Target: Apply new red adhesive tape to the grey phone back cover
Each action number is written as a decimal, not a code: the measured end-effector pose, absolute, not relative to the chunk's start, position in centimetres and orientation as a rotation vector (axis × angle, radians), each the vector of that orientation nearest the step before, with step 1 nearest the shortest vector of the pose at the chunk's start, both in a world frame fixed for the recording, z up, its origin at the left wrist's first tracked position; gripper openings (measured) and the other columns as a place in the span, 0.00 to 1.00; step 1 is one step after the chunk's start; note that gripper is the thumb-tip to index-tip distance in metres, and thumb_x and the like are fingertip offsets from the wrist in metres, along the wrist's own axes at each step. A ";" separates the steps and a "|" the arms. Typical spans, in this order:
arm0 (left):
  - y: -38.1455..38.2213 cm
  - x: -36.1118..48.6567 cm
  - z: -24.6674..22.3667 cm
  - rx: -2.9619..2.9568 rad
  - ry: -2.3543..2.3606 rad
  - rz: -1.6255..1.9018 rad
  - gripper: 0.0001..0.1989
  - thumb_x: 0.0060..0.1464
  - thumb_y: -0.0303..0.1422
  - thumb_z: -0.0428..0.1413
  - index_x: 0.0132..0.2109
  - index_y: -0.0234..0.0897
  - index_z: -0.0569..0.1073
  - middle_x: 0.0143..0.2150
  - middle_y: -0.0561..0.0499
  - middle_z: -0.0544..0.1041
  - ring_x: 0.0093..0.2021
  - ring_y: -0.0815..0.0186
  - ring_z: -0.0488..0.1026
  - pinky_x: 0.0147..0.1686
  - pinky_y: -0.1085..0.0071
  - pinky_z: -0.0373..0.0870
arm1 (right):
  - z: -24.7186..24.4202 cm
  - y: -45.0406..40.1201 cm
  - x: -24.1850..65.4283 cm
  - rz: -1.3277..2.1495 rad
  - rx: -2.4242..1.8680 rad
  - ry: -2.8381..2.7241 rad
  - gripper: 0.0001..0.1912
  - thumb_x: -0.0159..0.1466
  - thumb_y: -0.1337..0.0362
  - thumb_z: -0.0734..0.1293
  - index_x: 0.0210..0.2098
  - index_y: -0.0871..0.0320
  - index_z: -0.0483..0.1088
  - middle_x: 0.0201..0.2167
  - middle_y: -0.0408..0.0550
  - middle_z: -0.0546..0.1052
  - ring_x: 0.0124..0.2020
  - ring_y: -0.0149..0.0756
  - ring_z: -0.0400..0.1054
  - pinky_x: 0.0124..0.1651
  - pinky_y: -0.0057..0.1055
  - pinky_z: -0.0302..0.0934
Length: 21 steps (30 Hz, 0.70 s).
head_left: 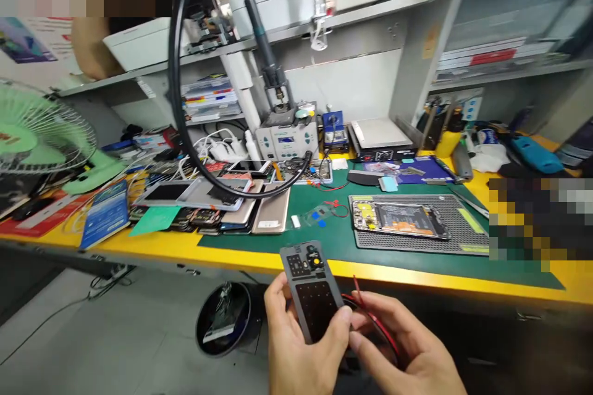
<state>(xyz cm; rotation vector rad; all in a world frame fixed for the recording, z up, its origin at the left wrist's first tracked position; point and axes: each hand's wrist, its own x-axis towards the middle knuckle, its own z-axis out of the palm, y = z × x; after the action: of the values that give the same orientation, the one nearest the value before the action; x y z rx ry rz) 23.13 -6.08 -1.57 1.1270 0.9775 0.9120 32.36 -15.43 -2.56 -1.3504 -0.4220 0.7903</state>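
The yellow front edge of the workbench (222,257) runs across the view just beyond the hands, with the green mat (340,244) lying a little back from it and reaching far to the right. A stretch of bare mat opens between the stacked phones (271,207) on the left and the grey perforated pad (447,207) on the right; at its rear, a small white block (295,221) and a clear film (317,215) lie just beside the stack. An opened phone (398,219) with its battery showing rests on the pad. Overhead, the black hose (175,74) of the hot-air station (294,142) loops down in front of the phones, well apart from the hands, while the black bin (241,302) stands low on the floor to their left. The grey phone-shaped panel (317,302) is held tilted on the near side of the bench edge. The left hand (301,361) grasps it firmly, thumb across the dark face and fingers along the left side. The right hand (414,352) curls around the red and black wires (382,327), its thumb close to the panel's right edge; whether it pinches them cannot be told.
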 end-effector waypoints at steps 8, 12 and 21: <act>-3.5 17.5 0.3 0.993 0.666 0.796 0.17 0.62 0.41 0.64 0.53 0.36 0.79 0.48 0.44 0.84 0.48 0.58 0.80 0.50 0.66 0.75 | -4.9 -16.8 32.1 0.994 -1.401 -0.433 0.28 0.55 0.55 0.83 0.52 0.55 0.79 0.38 0.52 0.85 0.39 0.43 0.81 0.43 0.28 0.78; -2.6 16.4 -0.4 1.117 0.788 0.789 0.16 0.65 0.42 0.62 0.53 0.38 0.80 0.44 0.48 0.84 0.41 0.63 0.78 0.42 0.70 0.73 | -5.3 -16.7 30.7 1.010 -1.431 -0.457 0.26 0.58 0.54 0.82 0.53 0.53 0.78 0.37 0.49 0.84 0.38 0.38 0.79 0.41 0.24 0.76; -0.5 12.7 1.4 1.218 0.656 0.254 0.12 0.67 0.36 0.56 0.47 0.33 0.80 0.32 0.51 0.78 0.27 0.69 0.75 0.27 0.73 0.74 | -1.1 -15.3 34.5 1.332 -1.530 -0.827 0.20 0.61 0.53 0.79 0.50 0.53 0.80 0.36 0.47 0.82 0.39 0.38 0.78 0.42 0.27 0.73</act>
<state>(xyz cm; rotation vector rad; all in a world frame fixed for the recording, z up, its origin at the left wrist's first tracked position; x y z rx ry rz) 12.74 -0.49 1.37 1.2179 0.6558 0.2539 34.46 -15.26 -1.06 -1.5296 -0.8272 1.3324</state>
